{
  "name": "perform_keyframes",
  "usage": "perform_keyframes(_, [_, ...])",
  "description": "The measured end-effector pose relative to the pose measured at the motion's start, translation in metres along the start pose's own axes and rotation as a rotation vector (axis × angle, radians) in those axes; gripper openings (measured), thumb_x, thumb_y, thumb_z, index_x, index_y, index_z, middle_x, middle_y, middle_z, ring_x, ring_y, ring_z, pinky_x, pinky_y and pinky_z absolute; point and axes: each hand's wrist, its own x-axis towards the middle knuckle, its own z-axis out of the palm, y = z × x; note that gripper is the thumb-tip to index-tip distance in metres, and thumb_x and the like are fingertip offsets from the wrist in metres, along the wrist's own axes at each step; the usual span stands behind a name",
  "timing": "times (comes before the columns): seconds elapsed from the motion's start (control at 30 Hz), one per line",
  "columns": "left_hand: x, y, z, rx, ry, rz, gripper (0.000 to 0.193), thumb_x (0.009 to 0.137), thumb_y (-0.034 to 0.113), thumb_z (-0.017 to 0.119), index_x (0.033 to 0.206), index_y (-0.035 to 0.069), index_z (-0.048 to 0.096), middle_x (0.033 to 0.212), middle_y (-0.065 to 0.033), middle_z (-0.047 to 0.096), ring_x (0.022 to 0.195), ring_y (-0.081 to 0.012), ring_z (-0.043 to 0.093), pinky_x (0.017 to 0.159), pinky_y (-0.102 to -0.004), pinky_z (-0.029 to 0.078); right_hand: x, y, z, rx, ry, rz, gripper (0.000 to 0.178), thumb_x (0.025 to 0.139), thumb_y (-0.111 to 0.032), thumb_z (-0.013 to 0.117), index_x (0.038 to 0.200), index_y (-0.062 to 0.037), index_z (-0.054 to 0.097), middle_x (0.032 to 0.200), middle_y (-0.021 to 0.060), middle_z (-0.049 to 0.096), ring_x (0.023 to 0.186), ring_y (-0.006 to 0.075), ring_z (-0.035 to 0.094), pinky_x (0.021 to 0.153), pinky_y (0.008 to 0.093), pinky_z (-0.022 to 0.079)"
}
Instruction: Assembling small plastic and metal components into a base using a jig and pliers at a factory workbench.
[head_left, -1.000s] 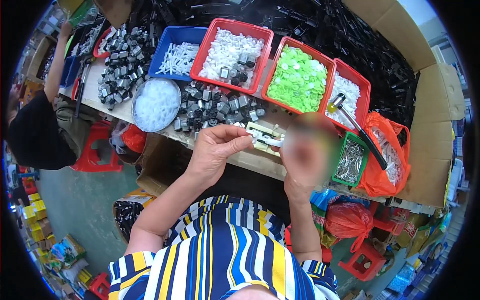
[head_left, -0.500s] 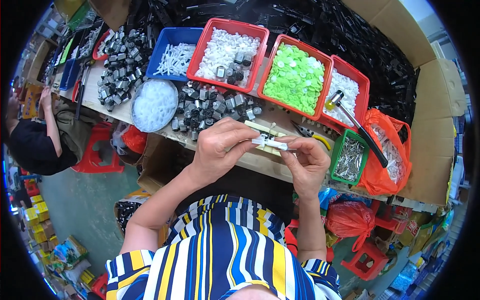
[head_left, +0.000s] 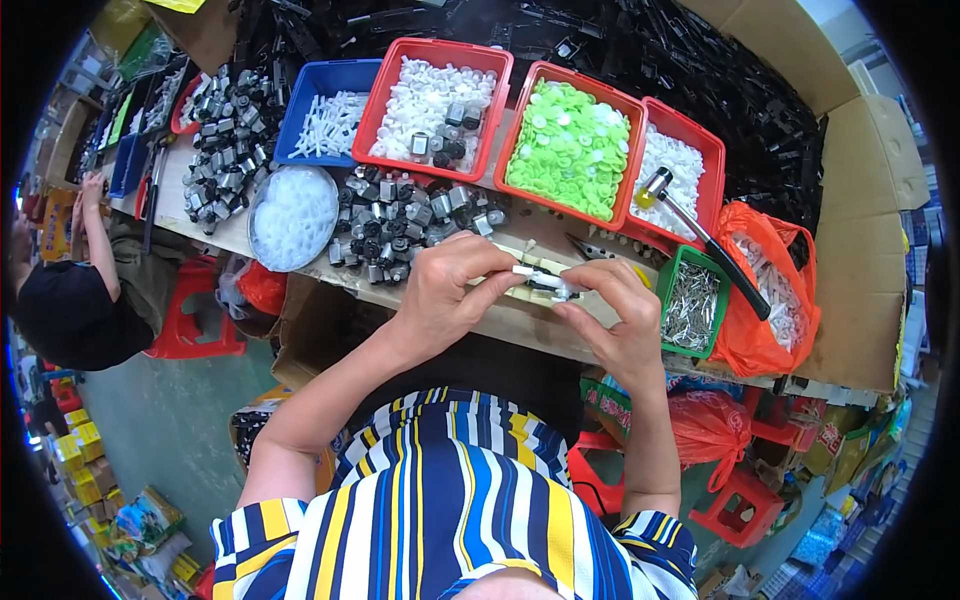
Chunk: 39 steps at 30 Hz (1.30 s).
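Observation:
My left hand (head_left: pixel 450 295) pinches the near end of a small white plastic part (head_left: pixel 524 271) between thumb and fingers. My right hand (head_left: pixel 622 312) has its thumb and forefinger closed at the other end, by a small white-and-black assembly (head_left: pixel 548 281); the fingertips partly cover it. Both hands work just over a cream-coloured block (head_left: pixel 512 245) at the bench edge. Small dark parts show between the fingers, too fine to name. Behind my left hand lies a heap of small grey-and-black motors (head_left: pixel 395 228).
Past the hands stand a blue bin (head_left: pixel 291 130) of white rods, a red bin (head_left: pixel 368 130) of white pieces and another of green discs (head_left: pixel 570 150). At right are a hammer (head_left: pixel 735 270), a green tray (head_left: pixel 668 330) of metal pins and an orange bag (head_left: pixel 760 345). Pliers (head_left: pixel 590 248) lie nearby.
The white piece between my hands has shifted, and more of the black part shows beside it. My right fingers have moved and bent over its end. The whole view has shifted slightly.

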Motion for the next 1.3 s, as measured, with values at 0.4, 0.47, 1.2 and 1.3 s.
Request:
perform_keyframes(0.4, [0.001,-0.016,0.006,0.241,-0.011,0.178,0.024,0.076,0.007,0.082,0.098,0.001,0.074,0.092,-0.0101,0.068,0.089,-0.0275,0.06,0.076,-0.0378,0.05,-0.016,0.021,-0.004,-0.172,-0.04,0.112,0.027,0.077,-0.006,0.081,0.101,0.0004,0.07,0.097,0.0136,0.07,0.091,0.0295,0.067,0.08,0.038,0.052])
perform_keyframes(0.47, [0.001,-0.018,0.009,0.263,-0.023,0.198,0.024,0.076,0.007,0.082,0.097,0.001,0.073,0.092,-0.0099,0.068,0.088,-0.0279,0.06,0.077,-0.0386,0.05,-0.014,0.021,-0.001,-0.185,-0.047,0.098,0.027,0.077,-0.006,0.081,0.101,0.0002,0.07,0.097,0.0137,0.069,0.091,0.03,0.067,0.08,0.0383,0.052])
perform_keyframes(1.2, [0.004,-0.02,0.033,0.443,-0.071,0.339,0.016,0.076,0.006,0.078,0.09,0.005,0.071,0.09,-0.0061,0.063,0.088,-0.027,0.059,0.073,-0.0395,0.049,-0.038,0.036,0.036,0.19,0.191,0.347,0.022,0.078,-0.001,0.074,0.1,-0.0028,0.073,0.11,0.0108,0.054,0.109,0.0238,0.055,0.097,0.0343,0.044])
perform_keyframes(1.3, [0.004,-0.02,0.032,0.461,-0.064,0.366,0.016,0.076,0.007,0.078,0.09,0.006,0.071,0.09,-0.0052,0.064,0.088,-0.0265,0.059,0.073,-0.0392,0.048,-0.04,0.034,0.037,0.144,0.205,0.302,0.023,0.079,-0.002,0.075,0.102,-0.0034,0.073,0.11,0.0112,0.055,0.108,0.0239,0.056,0.097,0.0341,0.044])
